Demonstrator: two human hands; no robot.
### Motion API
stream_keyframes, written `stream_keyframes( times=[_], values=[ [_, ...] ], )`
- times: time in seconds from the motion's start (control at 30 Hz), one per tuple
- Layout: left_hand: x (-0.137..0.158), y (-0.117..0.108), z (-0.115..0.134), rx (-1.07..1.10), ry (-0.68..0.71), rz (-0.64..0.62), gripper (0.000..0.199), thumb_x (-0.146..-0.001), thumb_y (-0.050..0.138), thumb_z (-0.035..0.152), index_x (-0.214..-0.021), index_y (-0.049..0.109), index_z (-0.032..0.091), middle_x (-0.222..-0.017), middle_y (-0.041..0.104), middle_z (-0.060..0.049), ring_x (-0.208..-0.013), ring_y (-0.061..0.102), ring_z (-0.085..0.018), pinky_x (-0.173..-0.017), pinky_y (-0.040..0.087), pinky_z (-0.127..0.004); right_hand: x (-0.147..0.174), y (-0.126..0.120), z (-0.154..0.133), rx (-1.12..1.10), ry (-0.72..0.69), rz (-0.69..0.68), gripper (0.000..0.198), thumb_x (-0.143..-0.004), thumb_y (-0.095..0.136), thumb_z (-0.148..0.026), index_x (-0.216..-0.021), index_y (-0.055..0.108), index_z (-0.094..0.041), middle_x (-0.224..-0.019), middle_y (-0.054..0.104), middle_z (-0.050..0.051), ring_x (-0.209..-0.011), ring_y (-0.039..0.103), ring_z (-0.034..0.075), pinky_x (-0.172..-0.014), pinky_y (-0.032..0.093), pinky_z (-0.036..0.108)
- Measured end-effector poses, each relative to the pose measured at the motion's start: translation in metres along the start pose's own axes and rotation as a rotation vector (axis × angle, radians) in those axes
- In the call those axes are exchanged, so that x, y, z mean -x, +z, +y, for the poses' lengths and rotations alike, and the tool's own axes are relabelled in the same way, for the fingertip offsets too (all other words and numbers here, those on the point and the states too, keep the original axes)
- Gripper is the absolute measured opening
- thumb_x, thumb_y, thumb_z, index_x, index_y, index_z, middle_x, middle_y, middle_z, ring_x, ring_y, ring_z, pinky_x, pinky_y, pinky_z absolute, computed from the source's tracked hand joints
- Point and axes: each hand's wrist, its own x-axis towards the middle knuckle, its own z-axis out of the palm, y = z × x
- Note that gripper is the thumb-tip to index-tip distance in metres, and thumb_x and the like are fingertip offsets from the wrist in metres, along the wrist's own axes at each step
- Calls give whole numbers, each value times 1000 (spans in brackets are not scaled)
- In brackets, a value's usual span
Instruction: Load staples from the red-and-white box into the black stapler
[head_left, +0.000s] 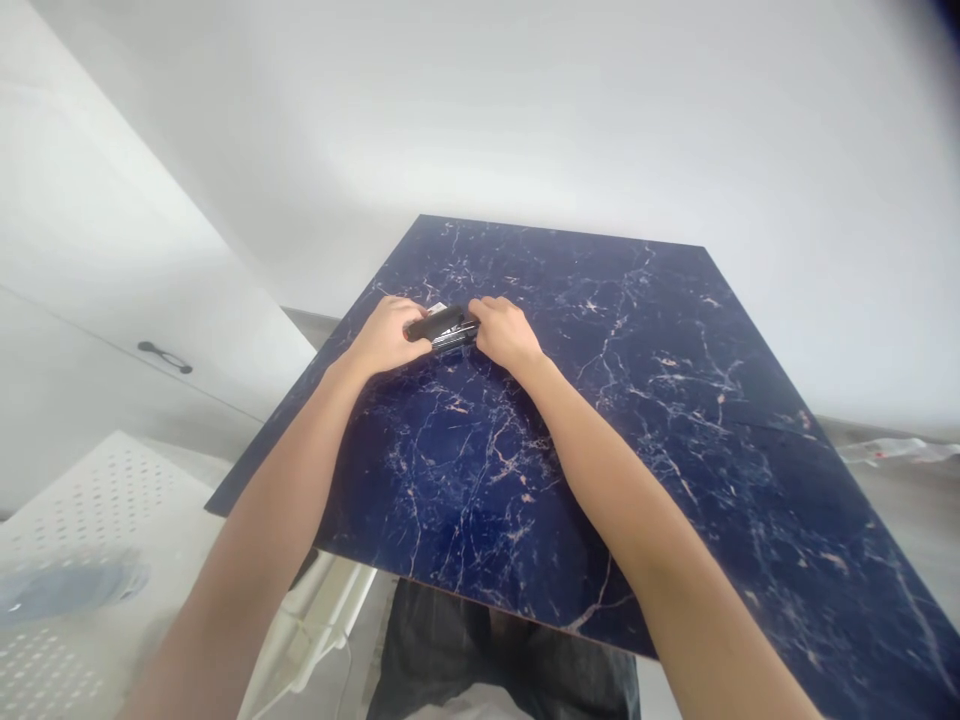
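What looks like a black stapler [448, 328], with a shiny strip along its near side, is held between my two hands over the dark blue marbled table [480, 500]. My left hand [388, 335] grips its left end, thumb on the near side and fingers behind. At the opposite end, the fingers of my right hand [504, 330] are closed round it, hiding that tip. A small white patch [437, 308] shows just behind the black body; I cannot tell what it is.
White walls stand behind the table and a white cabinet door with a dark handle [165, 357] is on the left. A white perforated surface [112, 490] bearing a clear bluish plastic item [71, 588] is at lower left. Clear plastic wrapping [900, 450] lies beyond the right edge.
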Motion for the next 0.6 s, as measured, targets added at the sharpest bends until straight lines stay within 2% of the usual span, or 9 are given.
stream_keyframes(
  times=[0.13,0.3,0.37,0.47,0.6],
  values=[
    [1,1,1,13,-3,10,24,-79,68,40,-94,72,22,-121,75,-8,-123,62,-33,-114,44,-50,1,-3,12,-193,168,85,18,-85,54,-14,-96,67,-22,-87,71,4,-82,62,23,-84,46,35],
    [1,0,3,8,-1,18,23,-79,70,40,-93,71,21,-120,74,-9,-121,63,-34,-111,46,-50,2,-1,24,-438,271,203,10,-84,54,-19,-86,63,-23,-88,73,1,-81,66,19,-83,50,31],
    [1,0,4,10,-19,13,24,-79,70,40,-94,71,21,-120,74,-10,-121,63,-34,-110,47,-51,2,1,23,-438,285,217,10,-82,53,-18,-82,62,-23,-84,72,0,-78,65,18,-82,49,30],
    [0,-1,5,11,-42,-3,25,-79,70,41,-95,70,22,-119,74,-9,-121,63,-34,-111,46,-51,2,3,21,-381,278,159,13,-81,52,-15,-77,62,-23,-78,70,0,-75,62,18,-81,48,31],
    [0,-2,8,-5,-39,-4,24,-79,69,42,-94,70,23,-118,74,-8,-119,64,-34,-110,47,-51,3,4,20,-371,257,151,13,-81,52,-16,-79,62,-23,-79,70,1,-74,61,19,-80,47,32]
  ],
)
